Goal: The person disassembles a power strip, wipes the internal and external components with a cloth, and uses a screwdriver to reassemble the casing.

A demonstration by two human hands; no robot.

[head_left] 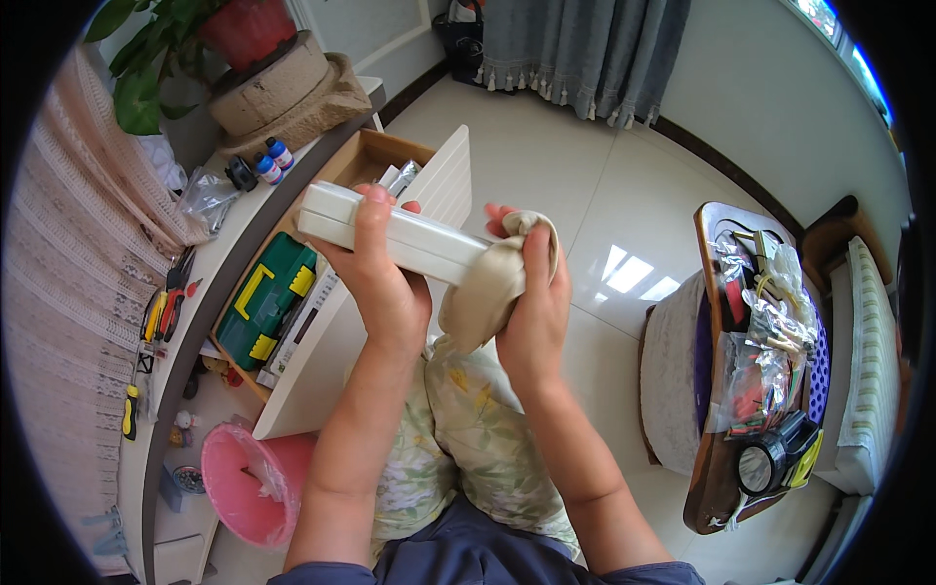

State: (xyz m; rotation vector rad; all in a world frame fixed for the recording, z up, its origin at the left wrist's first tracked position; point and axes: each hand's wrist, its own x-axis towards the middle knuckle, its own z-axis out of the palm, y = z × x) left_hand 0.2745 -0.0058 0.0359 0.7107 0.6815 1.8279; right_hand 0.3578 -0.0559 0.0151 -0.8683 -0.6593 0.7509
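In the middle of the scene, over the person's lap, one long white box-like piece (419, 244) is held up between two hands, its right end inside one beige cloth (483, 292). The left hand (382, 278) grips the far-left part, its fingers wrapped around the sides; the right hand (538, 307) has its fingers bunched, pinching the cloth about the end. Wiping seems to be the step in hand (the cloth could also be a cover; I cannot tell for sure), and the next move calls for a firm left grip and even pressure through the cloth. Just left, two drawers stand open, the near one bearing one green toolbox (265, 292) with two yellow latches. Farther left, the long table (200, 263) carries two small blue-and-white bottles (275, 161). Near left is one pink bin (229, 487); at right, one black flashlight (775, 458) lies on a wooden table (704, 487).
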